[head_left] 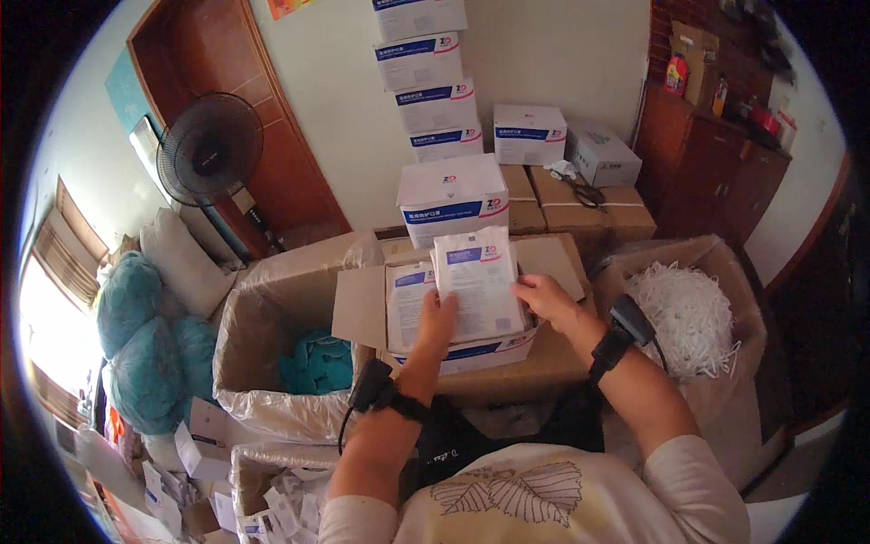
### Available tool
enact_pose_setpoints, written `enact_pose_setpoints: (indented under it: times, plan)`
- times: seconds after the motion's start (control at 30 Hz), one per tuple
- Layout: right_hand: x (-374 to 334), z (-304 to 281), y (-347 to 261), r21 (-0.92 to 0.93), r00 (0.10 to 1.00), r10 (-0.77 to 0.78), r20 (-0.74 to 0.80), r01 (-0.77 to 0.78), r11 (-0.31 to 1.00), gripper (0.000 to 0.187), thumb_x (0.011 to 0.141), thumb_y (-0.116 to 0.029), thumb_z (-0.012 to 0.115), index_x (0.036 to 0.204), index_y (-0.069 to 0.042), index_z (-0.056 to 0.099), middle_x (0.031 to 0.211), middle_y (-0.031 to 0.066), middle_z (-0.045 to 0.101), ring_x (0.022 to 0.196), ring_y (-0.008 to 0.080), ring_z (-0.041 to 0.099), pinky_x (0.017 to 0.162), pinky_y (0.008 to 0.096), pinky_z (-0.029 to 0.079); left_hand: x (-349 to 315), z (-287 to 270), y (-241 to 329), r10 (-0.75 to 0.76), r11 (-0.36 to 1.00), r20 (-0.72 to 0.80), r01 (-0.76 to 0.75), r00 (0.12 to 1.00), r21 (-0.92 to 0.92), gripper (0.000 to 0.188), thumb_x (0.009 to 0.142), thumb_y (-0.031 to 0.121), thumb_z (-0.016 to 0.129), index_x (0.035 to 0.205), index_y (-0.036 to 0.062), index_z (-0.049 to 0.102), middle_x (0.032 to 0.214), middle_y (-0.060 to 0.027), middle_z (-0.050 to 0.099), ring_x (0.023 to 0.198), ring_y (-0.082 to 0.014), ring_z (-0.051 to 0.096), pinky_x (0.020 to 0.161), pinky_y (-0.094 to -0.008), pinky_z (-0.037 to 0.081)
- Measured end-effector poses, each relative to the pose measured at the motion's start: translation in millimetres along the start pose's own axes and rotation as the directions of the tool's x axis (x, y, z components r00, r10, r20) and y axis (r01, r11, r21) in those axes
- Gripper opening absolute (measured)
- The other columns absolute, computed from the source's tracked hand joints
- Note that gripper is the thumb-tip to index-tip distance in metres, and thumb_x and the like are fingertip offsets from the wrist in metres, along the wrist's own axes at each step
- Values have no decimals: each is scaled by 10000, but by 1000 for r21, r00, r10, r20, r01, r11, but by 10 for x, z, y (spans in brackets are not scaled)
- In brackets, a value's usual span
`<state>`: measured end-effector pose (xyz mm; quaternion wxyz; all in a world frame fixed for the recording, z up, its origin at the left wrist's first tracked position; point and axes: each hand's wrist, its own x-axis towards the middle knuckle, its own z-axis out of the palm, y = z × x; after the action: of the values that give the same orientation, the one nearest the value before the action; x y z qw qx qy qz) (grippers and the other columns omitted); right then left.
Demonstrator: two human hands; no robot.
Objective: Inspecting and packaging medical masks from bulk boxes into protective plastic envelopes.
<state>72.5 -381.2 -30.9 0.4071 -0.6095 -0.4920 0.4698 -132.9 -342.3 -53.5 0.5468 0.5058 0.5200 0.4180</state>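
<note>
My left hand (437,321) and my right hand (547,299) hold the two sides of a flat white packet (478,295) with blue and red print. The left thumb lies on its front, while the right fingers pinch its right edge. The packet is over the right half of an open white carton (494,355), whose brown-lined flaps (360,306) spread outward. To its left, inside the carton, stands a similar white packet (408,304). Whether more packets lie behind the held one is hidden. A black strap with a small device circles each wrist.
Behind the carton sits a closed white box (453,195), with more boxes (421,63) stacked beyond. A plastic-lined box of teal pieces (317,361) stands left; one of white loops (684,317) stands right. Scissors (584,192) lie on brown cartons. A fan (210,150) stands far left.
</note>
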Motion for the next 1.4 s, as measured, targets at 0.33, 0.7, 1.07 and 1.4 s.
enact_pose_setpoints:
  times: [0.33,0.7,1.07,1.4]
  plan:
    - [-251,465,-273,-116,849,-498,-179,484,867,420,895,-195,462,1286,-61,383,1105,84,545,995,139,502,859,274,388,-93,-61,52,70,845,87,-13,994,-534,382,893,189,450,1235,39,373,1153,-106,484,1033,-205,480,885,-329,388]
    - [-610,342,-673,24,798,-603,15,603,798,468,879,-100,481,1311,-32,315,1187,134,499,1067,186,496,889,291,387,-558,-469,696,299,761,-27,-255,954,-597,491,904,222,455,1326,72,254,1205,-107,450,1092,-215,453,893,-367,407]
    - [-1782,548,324,132,943,-231,239,204,970,531,879,-158,507,1313,7,250,1167,132,480,1077,177,452,916,307,359,-1487,-514,-182,57,736,86,16,995,-677,209,886,197,483,1055,74,488,1129,-99,504,1016,-223,494,885,-375,410]
    - [-1984,485,612,163,935,-93,342,38,986,413,900,-184,474,1249,-5,345,1156,109,483,1052,167,456,909,299,365,-1877,-327,-317,-137,700,76,151,988,-698,374,887,160,479,1226,122,327,1209,-117,441,1109,-249,440,903,-383,399]
